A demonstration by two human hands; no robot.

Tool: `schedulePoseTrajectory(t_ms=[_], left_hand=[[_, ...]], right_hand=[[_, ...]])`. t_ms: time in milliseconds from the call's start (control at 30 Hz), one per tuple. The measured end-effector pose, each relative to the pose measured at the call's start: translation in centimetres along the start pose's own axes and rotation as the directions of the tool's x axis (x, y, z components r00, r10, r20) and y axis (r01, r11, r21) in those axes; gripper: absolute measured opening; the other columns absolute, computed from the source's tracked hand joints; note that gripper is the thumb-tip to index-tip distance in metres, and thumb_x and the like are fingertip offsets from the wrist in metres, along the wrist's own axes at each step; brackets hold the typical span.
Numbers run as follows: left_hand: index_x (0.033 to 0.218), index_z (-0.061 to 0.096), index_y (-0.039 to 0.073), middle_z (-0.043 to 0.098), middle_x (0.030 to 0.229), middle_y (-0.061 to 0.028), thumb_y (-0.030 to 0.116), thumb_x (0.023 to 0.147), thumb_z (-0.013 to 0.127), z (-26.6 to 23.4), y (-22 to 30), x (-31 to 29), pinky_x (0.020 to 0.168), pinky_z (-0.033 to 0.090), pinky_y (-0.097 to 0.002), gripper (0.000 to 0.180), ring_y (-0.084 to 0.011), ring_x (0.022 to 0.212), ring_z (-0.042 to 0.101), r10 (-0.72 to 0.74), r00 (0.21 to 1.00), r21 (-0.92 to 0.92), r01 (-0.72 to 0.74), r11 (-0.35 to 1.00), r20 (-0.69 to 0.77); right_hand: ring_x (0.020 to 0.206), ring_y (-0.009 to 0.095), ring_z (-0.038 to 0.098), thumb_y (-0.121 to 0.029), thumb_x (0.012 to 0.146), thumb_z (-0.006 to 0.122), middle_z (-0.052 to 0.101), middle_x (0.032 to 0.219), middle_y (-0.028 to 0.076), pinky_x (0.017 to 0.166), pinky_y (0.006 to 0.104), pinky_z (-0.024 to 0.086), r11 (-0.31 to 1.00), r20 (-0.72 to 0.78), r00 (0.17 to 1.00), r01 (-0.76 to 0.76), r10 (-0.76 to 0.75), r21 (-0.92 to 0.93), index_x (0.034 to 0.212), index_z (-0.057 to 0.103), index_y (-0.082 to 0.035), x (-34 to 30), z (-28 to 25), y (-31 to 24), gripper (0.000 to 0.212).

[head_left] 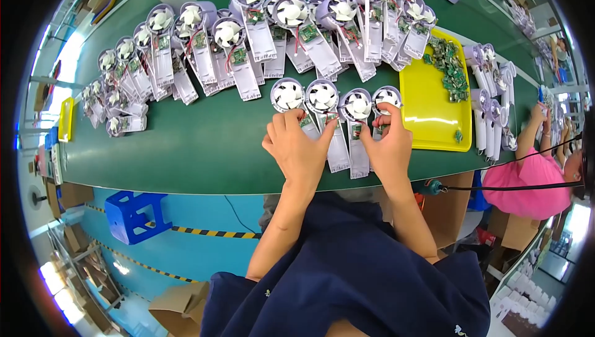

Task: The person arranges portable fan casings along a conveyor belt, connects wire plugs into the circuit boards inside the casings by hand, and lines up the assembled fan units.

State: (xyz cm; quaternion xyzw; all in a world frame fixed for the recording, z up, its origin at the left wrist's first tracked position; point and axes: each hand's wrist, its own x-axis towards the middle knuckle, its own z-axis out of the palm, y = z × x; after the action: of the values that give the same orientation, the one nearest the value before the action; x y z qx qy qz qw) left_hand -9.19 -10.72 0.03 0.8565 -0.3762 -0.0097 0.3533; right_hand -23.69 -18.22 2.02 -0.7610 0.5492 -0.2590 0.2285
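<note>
Four half-assembled handheld fans lie side by side before me, each with a round lilac housing, white blades, a small green circuit board and a pale handle. My left hand (299, 146) bends its fingers over the first fan (287, 95) from the left, below its blades; its thumb reaches the board of the second fan (322, 97). My right hand (390, 141) curls around the upper handle of the rightmost fan (387, 96), its thumb beside the third fan (357, 106). Red wires show near the boards. The fingertips' exact contact is partly hidden.
More fans (248, 39) lie in a long overlapping row at the back of the green table (204, 145). At the right a yellow tray (434, 127) holds loose circuit boards (451, 67). Beyond it are more fan parts (489, 104) and another person in pink (527, 179).
</note>
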Motion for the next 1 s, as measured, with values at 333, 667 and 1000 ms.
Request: schedulePoseTrajectory(t_ms=[333, 667, 1000], left_hand=[[0.099, 0.067, 0.010, 0.063, 0.102, -0.0022, 0.036, 0.083, 0.082, 0.5, -0.6, 0.7, 0.090, 0.040, -0.0487, 0.035, -0.0257, 0.099, 0.060, 0.005, 0.999, 0.010, -0.005, 1.000, -0.047], [0.090, 0.067, 0.008, 0.066, 0.096, -0.0093, 0.025, 0.087, 0.075, -2.4, -2.0, 2.0, 0.089, 0.044, -0.0495, 0.019, -0.0307, 0.095, 0.064, -0.052, 0.982, -0.161, 0.082, 0.984, 0.180], [0.086, 0.062, 0.004, 0.061, 0.089, -0.0127, 0.012, 0.089, 0.073, -4.9, -3.2, 0.5, 0.075, 0.049, -0.0455, 0.013, -0.0335, 0.086, 0.061, 0.007, 0.999, -0.316, 0.005, 0.949, 0.037]], right_hand=[[0.074, 0.029, 0.070, -0.007, 0.077, 0.080, 0.069, 0.086, 0.009, 0.069, 0.0415, 0.054, 0.998, 0.186, 0.982, -0.037, 0.028, 0.044, 0.128, 0.055, -0.008, 1.5, -0.9, -1.0, 0.057], [0.081, 0.035, 0.070, -0.001, 0.075, 0.077, 0.068, 0.088, 0.014, 0.075, 0.0465, 0.055, 0.985, 0.306, 0.947, 0.133, -0.095, -0.107, 0.126, 0.056, -0.007, 2.0, -2.1, -0.7, 0.056], [0.078, 0.023, 0.071, -0.007, 0.072, 0.077, 0.070, 0.096, 0.012, 0.074, 0.0341, 0.058, 0.977, 0.322, 0.946, -0.100, 0.035, 0.188, 0.119, 0.066, -0.001, 1.0, -4.2, -0.6, 0.049]])
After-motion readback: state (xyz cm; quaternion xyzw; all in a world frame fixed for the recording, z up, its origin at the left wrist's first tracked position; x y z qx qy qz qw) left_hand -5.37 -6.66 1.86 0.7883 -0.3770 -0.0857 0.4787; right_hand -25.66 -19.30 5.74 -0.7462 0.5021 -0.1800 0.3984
